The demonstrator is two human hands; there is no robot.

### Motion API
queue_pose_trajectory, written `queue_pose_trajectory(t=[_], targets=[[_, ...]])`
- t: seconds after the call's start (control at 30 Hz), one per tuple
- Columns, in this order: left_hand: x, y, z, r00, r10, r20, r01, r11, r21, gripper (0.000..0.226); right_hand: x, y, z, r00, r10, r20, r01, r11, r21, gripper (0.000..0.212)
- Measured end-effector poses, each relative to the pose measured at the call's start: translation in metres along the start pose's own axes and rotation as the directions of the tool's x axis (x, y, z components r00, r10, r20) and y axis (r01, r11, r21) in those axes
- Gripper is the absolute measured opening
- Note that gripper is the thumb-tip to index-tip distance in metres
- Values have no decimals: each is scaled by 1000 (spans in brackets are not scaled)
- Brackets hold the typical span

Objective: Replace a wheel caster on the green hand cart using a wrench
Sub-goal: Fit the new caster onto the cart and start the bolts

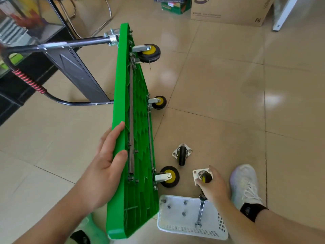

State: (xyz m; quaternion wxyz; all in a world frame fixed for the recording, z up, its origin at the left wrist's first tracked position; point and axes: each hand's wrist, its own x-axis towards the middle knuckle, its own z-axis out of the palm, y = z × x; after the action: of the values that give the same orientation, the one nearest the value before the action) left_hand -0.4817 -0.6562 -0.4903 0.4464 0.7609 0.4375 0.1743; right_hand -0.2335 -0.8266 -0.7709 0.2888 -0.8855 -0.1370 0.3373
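Observation:
The green hand cart (pixel 123 85) stands on its long edge, its underside turned to the right. Three yellow-hubbed casters stay bolted to it, the nearest (pixel 168 176) low beside the basket. My left hand (pixel 105 164) grips the cart's upper edge, thumb on the underside. My right hand (pixel 213 186) holds a loose caster (pixel 202 176) with a white plate and yellow hub, on the floor. A second loose caster (pixel 182 154), black-wheeled, lies just behind it. The wrench (pixel 200 213) lies in a white basket (pixel 175 228).
Several nuts (pixel 184 203) sit loose in the basket. My white shoe (pixel 244 184) is planted right of my right hand. The cart's black folded handle (pixel 52 46) reaches left toward a dark cabinet. Cardboard boxes (pixel 226 9) and chair legs stand at the back.

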Motion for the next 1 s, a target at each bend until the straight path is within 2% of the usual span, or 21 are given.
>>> queue_pose_trajectory(t=[0.1, 0.2, 0.37, 0.4, 0.5, 0.67, 0.77, 0.87, 1.0], targets=[[0, -1, 1, 1000, -16, -16, 16, 1000, 0, 59, 5, 7, 9, 998, 58, 23, -59, 998, 18, 78], [0, -3, 0, 999, -35, -27, 35, 999, -2, 61, 23, 6, 15, 992, 101, 74, -97, 993, -63, 52], [0, -2, -2, 998, -59, -33, 59, 998, -1, 61, 41, 14, 23, 988, 120, 92, -106, 983, -150, 59], [0, -2, -2, 998, -63, -27, 63, 998, 3, 60, 40, 15, 23, 992, 101, 80, -90, 988, -127, 59], [-1, -2, -4, 999, -50, -17, 50, 999, 12, 61, 33, 13, 15, 999, 20, 29, -20, 1000, 3, 77], [0, -3, -3, 999, -38, 1, 38, 999, 22, 60, -1, -17, -14, 989, -123, -77, 134, 979, 156, 61], [1, -4, -3, 1000, -19, 10, 18, 999, 26, 57, -26, -36, -35, 975, -165, -150, 199, 948, 247, 60], [3, -5, -4, 1000, -12, 26, 12, 1000, 23, 55, -59, -63, -60, 961, -222, -165, 264, 913, 311, 63], [3, -5, -5, 1000, -1, 31, 0, 1000, 10, 54, -97, -98, -84, 935, -335, -115, 353, 852, 387, 67]])
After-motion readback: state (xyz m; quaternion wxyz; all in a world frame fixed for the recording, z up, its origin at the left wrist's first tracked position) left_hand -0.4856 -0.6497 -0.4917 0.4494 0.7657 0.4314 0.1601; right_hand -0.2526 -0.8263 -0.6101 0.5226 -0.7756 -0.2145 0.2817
